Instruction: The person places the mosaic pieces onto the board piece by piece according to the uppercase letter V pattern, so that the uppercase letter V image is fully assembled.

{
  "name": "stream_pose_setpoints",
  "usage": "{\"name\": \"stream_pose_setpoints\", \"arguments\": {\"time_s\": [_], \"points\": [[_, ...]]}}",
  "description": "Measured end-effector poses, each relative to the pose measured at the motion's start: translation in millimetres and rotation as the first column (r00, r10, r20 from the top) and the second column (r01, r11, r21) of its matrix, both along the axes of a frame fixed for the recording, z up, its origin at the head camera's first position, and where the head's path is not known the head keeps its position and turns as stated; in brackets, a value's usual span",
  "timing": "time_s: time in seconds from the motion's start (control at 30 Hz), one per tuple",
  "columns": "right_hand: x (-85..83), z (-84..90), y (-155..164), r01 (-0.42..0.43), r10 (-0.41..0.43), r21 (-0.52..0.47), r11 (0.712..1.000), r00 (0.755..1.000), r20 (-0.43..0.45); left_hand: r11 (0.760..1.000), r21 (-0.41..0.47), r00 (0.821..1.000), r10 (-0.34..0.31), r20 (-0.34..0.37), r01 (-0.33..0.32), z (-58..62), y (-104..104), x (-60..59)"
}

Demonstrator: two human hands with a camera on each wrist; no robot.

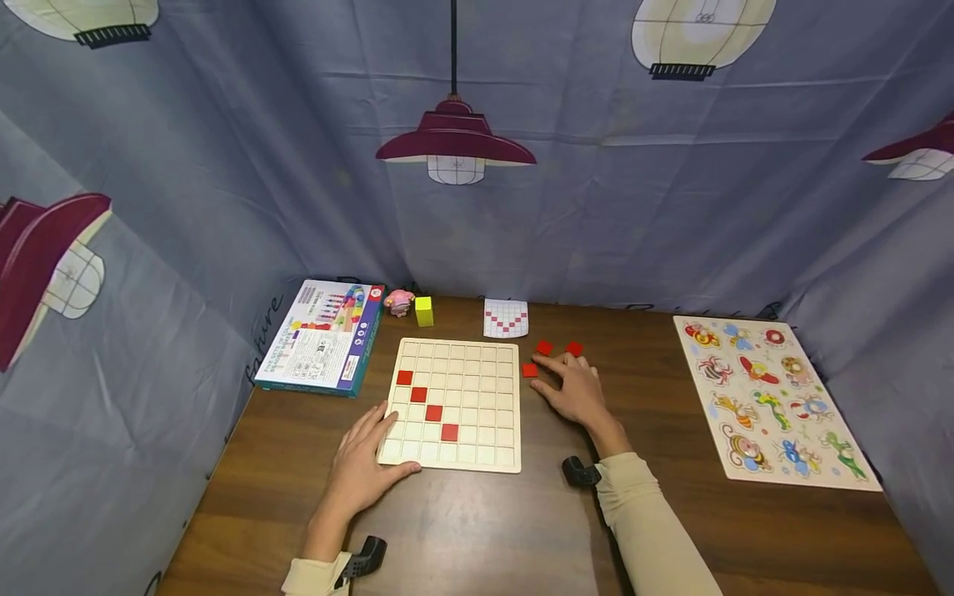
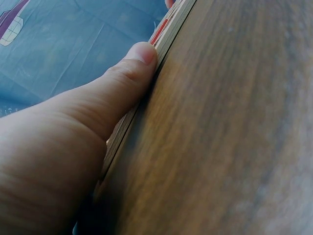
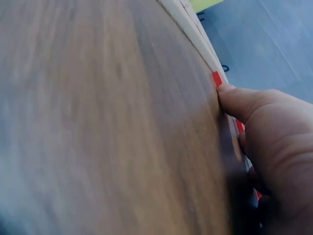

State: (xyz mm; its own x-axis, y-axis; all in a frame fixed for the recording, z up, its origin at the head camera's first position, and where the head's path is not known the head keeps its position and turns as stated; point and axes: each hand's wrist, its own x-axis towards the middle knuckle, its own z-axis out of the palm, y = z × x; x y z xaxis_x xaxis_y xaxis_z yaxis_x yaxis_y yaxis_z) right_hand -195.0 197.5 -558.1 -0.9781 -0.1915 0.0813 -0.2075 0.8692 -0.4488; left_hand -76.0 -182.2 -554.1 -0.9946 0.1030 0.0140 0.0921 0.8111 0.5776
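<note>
A pale wooden grid board (image 1: 484, 406) lies on the table with several red square tiles (image 1: 434, 413) in a diagonal on its left side. My left hand (image 1: 360, 465) rests at the board's near left corner, fingers along the left edge and thumb against the near edge; the thumb also shows in the left wrist view. To the right of the board, my right hand (image 1: 578, 392) reaches to a loose red tile (image 1: 530, 370), with index finger and thumb spread on either side of it. In the right wrist view the thumb tip is right at that tile (image 3: 216, 78). Two other red tiles (image 1: 545, 348) lie just beyond the fingers.
A pattern card (image 1: 506, 319) with red squares lies behind the board. A boxed set (image 1: 320, 337), a pink figurine (image 1: 399, 302) and a yellow block (image 1: 424, 311) stand at the back left. An insect puzzle board (image 1: 775, 403) lies at right. Grey curtains enclose the table.
</note>
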Motion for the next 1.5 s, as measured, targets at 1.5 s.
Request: {"name": "stream_pose_setpoints", "arguments": {"time_s": [1.5], "points": [[30.0, -6.6, -21.9, -0.074, -0.01, -0.35, 0.934, 0.972, -0.234, 1.0, -0.011, 0.999, -0.004, -0.039, 0.004, 0.0, -0.1, -0.1]]}}
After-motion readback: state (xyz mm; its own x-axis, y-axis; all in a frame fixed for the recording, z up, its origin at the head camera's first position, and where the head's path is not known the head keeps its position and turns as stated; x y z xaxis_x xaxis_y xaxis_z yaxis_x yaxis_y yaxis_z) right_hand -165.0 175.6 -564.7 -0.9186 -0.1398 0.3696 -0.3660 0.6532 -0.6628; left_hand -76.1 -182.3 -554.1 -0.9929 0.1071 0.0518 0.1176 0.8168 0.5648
